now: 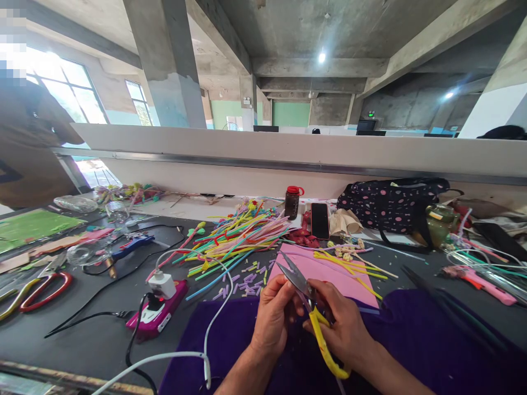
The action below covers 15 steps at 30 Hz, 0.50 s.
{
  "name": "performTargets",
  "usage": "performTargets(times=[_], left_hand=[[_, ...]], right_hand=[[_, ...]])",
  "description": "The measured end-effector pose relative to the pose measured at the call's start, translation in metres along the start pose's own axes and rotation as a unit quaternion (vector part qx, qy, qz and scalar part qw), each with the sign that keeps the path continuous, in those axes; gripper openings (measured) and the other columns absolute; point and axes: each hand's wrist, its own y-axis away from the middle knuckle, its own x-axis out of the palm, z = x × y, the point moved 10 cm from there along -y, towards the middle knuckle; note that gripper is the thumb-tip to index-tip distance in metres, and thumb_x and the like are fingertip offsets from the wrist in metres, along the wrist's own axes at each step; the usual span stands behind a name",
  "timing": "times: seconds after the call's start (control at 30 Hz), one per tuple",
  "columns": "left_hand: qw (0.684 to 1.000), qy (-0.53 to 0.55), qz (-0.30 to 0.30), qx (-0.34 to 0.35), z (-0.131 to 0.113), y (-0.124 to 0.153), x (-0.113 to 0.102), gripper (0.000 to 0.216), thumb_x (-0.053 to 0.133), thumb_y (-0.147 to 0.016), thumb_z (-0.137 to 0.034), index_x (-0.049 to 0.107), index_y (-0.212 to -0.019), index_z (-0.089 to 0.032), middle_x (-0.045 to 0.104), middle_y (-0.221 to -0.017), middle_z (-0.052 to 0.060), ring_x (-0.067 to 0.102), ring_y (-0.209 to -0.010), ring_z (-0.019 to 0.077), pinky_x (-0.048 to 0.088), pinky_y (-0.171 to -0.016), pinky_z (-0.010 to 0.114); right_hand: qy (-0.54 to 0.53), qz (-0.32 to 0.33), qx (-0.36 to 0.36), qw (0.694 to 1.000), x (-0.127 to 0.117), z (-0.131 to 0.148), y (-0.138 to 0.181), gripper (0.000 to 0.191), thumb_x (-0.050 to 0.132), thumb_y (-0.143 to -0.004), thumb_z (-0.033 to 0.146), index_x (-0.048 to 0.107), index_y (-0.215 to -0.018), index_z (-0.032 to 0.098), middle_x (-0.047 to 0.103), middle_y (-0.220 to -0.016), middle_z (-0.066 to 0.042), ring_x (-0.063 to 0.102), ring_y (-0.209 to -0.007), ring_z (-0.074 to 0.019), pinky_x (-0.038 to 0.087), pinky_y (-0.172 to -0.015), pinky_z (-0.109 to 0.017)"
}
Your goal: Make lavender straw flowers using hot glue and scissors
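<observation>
My right hand (346,321) is closed around scissors (323,343) with yellow handles, their grey blades slanting up to the left and parted at the tips. Close beside the blades, my left hand (272,315) has thumb and fingers pinched on a thin lilac strip (304,300), partly hidden by the fingers. Both hands are above a dark purple cloth (222,334). Just beyond them lies a pink sheet (284,258) with yellow strips (349,266) on it. Short lilac cut pieces (249,282) are scattered to its left.
Behind is a heap of coloured strips (242,241). A red-lidded bottle (292,203), phone (320,220) and patterned bag (391,206) stand at the back. To the left are a magenta power strip (158,318), cables and red-and-yellow-handled scissors (47,291); a pink glue gun (481,280) lies right.
</observation>
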Motion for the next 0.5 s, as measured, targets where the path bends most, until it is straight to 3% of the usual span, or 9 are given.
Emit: performTargets(times=[0.5], left_hand=[[1.0, -0.008, -0.006, 0.001, -0.0017, -0.0006, -0.0018, 0.021, 0.065, -0.07, -0.035, 0.054, -0.07, -0.016, 0.054, -0.045, -0.003, 0.045, -0.038, 0.0052, 0.024, -0.036, 0.013]], right_hand=[[0.024, -0.009, -0.009, 1.0, 0.0009, -0.0056, 0.0031, 0.052, 0.06, -0.075, 0.034, 0.04, -0.122, 0.021, 0.058, -0.091, -0.005, 0.057, -0.074, -0.0181, 0.048, -0.066, -0.029]])
